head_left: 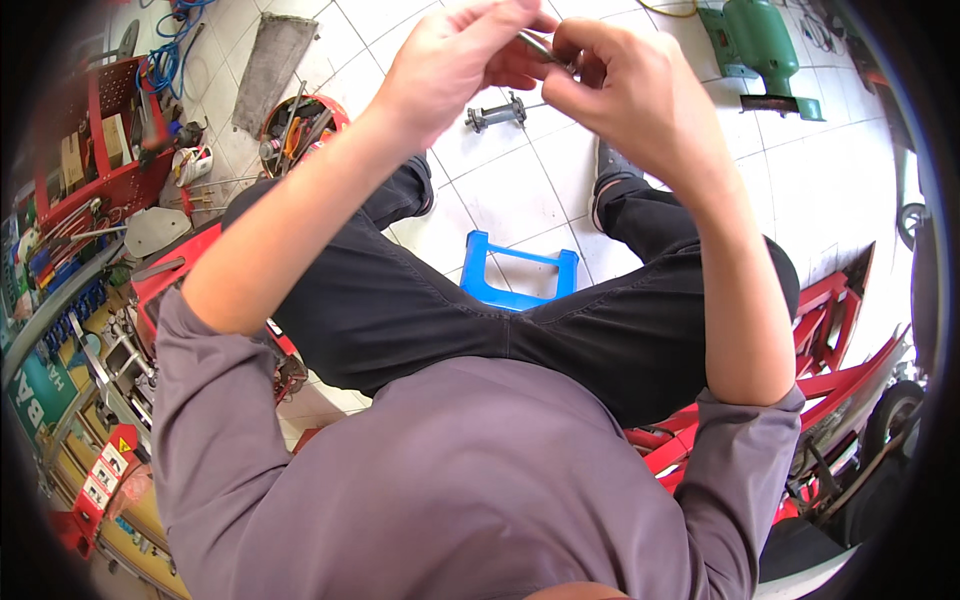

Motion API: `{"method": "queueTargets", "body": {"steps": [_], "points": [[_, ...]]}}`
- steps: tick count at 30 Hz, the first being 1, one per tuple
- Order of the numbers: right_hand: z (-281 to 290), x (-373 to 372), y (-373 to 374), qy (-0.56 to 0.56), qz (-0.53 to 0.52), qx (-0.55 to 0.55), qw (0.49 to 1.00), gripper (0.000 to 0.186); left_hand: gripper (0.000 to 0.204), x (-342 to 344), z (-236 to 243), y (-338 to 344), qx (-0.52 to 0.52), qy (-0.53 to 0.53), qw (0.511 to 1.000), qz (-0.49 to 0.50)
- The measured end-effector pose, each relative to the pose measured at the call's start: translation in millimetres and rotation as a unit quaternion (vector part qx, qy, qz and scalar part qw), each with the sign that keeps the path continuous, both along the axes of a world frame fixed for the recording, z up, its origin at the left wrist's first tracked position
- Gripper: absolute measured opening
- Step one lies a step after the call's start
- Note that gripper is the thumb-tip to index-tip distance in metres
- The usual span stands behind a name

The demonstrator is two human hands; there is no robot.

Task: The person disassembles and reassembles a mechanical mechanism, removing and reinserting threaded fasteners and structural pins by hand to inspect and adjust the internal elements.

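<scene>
Both of my hands are raised at the top, fingers close together around a thin, dark metal rod-like piece (535, 45). My left hand (445, 75) has its fingers curled at the piece's left end. Against the other end, the thumb and bent fingers of my right hand (640, 95) are pinched. Fingers cover most of the piece, so its full shape is hidden. Below the hands, on the floor between my feet, lies a grey metal cylinder with flanged ends (497, 115). Neither hand touches it.
A blue plastic frame (515, 298) stands between my legs. On the left are a red tub of tools (335, 110), a red perforated rack (90, 185) and blue hose (165, 65). A green machine (760, 45) sits at the far right; red metal frames (825, 320) are nearer.
</scene>
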State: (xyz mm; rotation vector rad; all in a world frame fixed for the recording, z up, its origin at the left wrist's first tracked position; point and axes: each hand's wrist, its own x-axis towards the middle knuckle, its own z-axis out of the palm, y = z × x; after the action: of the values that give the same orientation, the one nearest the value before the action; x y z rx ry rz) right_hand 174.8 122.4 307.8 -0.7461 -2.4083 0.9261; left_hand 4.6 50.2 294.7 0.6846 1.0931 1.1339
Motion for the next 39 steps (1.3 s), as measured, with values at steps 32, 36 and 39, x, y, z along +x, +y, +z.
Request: {"method": "queueTargets", "body": {"steps": [32,36,39], "points": [[18,1,-17,0.123,0.002,-0.184,0.975,0.017,0.016,8,9,-51,0.12,0.131,0.975,0.131],[19,2,-19,0.127,0.0,-0.198,0.972,0.018,0.016,8,11,-51,0.124,0.133,0.975,0.126],[19,1,-19,0.129,0.01,-0.185,0.974,0.017,0.017,6,12,-53,0.125,0.152,0.972,0.124]]}}
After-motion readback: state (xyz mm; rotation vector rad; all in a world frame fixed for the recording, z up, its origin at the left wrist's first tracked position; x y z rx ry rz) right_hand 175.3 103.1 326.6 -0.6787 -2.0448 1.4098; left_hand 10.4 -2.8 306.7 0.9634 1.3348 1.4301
